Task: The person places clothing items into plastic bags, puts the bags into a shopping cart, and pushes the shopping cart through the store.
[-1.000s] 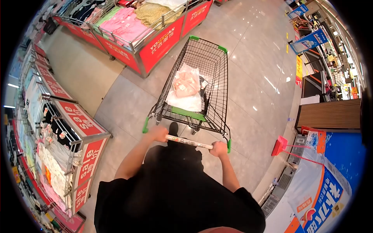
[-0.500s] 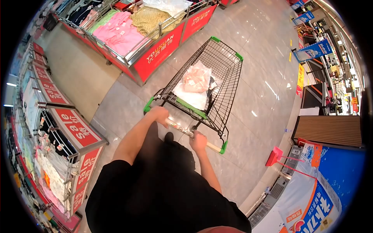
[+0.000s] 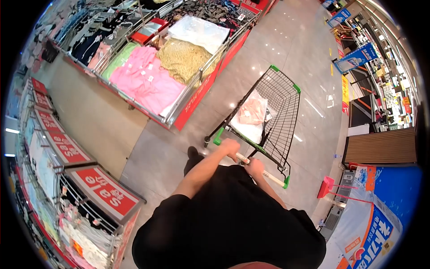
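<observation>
In front of me stands a black wire shopping cart [image 3: 281, 121] with green corner pieces. My left hand [image 3: 230, 147] is wrapped round the left part of its pale handle bar [image 3: 274, 178]. Right of it, my right hand [image 3: 255, 167] grips the same bar nearer its middle. Inside the cart lies a clear plastic package with pinkish contents [image 3: 252, 110], on top of something white [image 3: 249, 131]. A small dark item beside the package is too small to make out.
A metal-railed bin [image 3: 168, 120] of folded clothes, with pink garments [image 3: 145, 78], stands ahead on the left. Racks with red sale signs [image 3: 105, 188] line the near left. Grey tiled floor [image 3: 309, 101] runs ahead. At right are a pink dustpan [image 3: 326, 187] and a blue-and-white drink display [image 3: 376, 233].
The cart and both my hands now appear further right in view. The clothes bin shows more from above, and the left sale racks look closer. Both hands keep their hold on the bar.
</observation>
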`<control>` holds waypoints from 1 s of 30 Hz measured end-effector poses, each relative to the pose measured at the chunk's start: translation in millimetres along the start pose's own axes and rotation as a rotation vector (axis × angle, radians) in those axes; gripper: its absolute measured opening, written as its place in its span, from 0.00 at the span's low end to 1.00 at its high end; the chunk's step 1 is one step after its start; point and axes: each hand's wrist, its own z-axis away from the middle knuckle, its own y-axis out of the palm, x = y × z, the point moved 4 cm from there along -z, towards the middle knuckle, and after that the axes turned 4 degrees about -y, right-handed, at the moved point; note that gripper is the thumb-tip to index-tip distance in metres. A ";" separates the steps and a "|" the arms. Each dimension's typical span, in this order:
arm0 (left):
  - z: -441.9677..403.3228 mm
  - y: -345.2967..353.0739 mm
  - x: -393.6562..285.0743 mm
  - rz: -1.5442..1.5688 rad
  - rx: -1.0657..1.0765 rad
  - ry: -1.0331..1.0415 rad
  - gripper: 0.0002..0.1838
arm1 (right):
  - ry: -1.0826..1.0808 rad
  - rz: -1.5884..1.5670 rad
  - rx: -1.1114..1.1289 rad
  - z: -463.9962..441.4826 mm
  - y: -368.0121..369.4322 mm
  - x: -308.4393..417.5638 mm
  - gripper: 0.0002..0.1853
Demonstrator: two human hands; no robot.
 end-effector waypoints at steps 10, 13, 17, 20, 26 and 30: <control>-37.1 -74.2 61.1 0.007 0.141 -0.025 0.30 | 0.070 0.015 -0.110 -71.0 -28.5 38.8 0.14; -55.3 -89.9 73.1 0.013 0.157 -0.036 0.30 | 0.034 -0.034 -0.184 -89.7 -45.4 44.7 0.15; -88.7 -109.9 87.9 0.027 0.172 -0.032 0.29 | -0.013 -0.103 -0.263 -125.9 -63.5 39.6 0.19; -117.4 -128.1 95.1 0.038 0.177 -0.054 0.29 | -0.043 -0.118 -0.286 -157.3 -76.5 26.4 0.21; -180.4 -156.0 112.9 0.052 0.240 -0.080 0.29 | -0.031 -0.053 -0.063 -229.5 -101.8 -5.2 0.24; -217.3 -173.0 133.6 0.160 0.277 -0.059 0.33 | -0.108 -0.126 0.111 -277.8 -118.0 -14.8 0.23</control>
